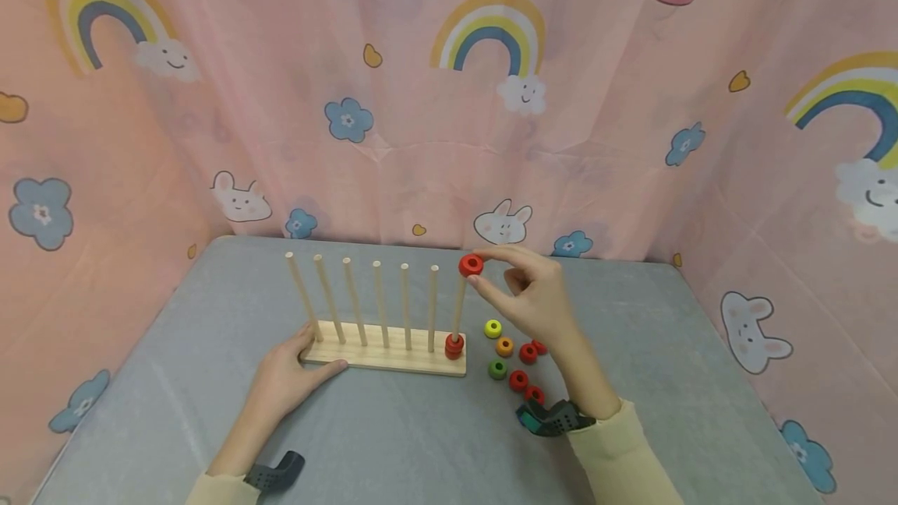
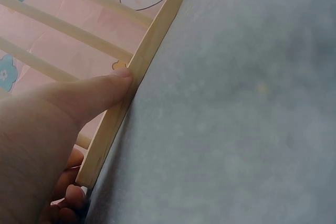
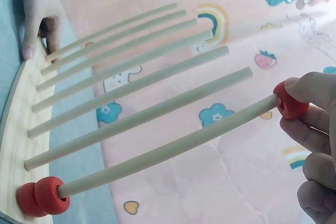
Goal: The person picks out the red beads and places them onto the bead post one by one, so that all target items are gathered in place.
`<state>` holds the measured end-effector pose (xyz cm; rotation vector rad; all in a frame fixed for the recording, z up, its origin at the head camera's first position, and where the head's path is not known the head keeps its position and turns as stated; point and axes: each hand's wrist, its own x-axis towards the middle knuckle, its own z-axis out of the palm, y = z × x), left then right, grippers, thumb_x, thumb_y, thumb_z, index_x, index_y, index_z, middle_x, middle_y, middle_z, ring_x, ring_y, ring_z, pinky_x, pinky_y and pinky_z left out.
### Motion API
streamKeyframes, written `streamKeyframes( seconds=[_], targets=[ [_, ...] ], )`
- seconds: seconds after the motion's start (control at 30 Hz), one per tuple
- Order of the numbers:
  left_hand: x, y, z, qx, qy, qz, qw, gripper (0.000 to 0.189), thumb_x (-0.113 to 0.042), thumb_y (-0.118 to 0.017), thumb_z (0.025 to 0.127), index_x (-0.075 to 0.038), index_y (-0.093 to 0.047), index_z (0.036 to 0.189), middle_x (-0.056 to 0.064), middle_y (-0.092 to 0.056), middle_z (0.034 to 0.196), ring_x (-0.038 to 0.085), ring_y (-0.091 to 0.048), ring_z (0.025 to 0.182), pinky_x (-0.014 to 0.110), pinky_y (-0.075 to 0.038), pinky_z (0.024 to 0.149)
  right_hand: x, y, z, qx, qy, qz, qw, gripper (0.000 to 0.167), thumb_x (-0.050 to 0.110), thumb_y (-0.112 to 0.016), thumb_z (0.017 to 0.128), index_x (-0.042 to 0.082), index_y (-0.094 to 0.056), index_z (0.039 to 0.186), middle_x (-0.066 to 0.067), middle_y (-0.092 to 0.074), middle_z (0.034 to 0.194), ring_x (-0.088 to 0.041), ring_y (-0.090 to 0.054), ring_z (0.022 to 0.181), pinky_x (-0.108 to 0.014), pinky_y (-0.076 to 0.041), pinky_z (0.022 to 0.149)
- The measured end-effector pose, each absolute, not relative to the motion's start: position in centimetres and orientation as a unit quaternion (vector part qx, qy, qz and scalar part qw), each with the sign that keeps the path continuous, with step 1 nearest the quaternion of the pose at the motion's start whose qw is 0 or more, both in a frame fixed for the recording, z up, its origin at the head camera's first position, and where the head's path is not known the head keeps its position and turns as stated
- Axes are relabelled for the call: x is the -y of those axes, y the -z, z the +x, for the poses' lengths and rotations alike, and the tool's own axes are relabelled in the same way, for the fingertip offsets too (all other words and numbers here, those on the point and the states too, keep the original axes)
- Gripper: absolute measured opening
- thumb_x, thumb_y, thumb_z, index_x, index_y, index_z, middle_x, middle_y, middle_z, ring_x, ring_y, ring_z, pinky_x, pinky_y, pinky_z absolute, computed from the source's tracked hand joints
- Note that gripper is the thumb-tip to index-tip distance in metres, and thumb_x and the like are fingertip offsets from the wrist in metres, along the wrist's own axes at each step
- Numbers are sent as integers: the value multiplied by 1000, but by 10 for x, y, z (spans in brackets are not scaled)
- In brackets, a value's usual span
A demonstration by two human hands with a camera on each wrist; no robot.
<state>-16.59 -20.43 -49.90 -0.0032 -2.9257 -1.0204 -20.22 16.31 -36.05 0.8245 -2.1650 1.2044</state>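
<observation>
A wooden peg board [image 1: 386, 361] with a row of upright pegs stands on the table. My left hand [image 1: 284, 376] grips its left end, thumb along the front edge and fingers curled round the end, as the left wrist view shows. Between thumb and forefinger my right hand [image 1: 529, 291] pinches a red bead [image 1: 471, 265]. In the right wrist view that ring-shaped bead is right at the tip of the rightmost peg [image 3: 173, 148], its hole facing the peg. Two red beads [image 3: 50, 195] sit stacked at the foot of this peg; the other pegs carry none.
Right of the board lie loose beads: a yellow bead [image 1: 493, 328], an orange bead [image 1: 504, 347], a green bead [image 1: 497, 369] and several red ones [image 1: 518, 380], partly under my right forearm. A pink patterned curtain [image 1: 421, 162] closes off the grey table [image 1: 393, 443] behind and at both sides.
</observation>
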Motion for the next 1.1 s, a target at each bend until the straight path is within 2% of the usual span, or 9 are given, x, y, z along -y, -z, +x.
streamKeyframes(
  seconds=[0.73, 1.1],
  targets=[
    [205, 501, -166, 944, 329, -2, 24, 104, -63, -81, 87, 6, -46, 156, 23, -41, 164, 50, -41, 149, 67, -38, 119, -157, 363, -203, 794, -450, 317, 257, 29, 5, -87, 86, 8, -81, 115, -1, -70, 91, -2, -24, 48, -21, -21, 44],
    [205, 501, -167, 943, 333, -4, 24, 104, -62, -82, 87, 7, -45, 156, 24, -42, 164, 50, -40, 149, 67, -38, 118, -157, 367, -203, 797, -449, 315, 251, 29, 5, -87, 87, 8, -81, 115, -4, -76, 99, -2, -23, 47, -20, -20, 44]
  ],
)
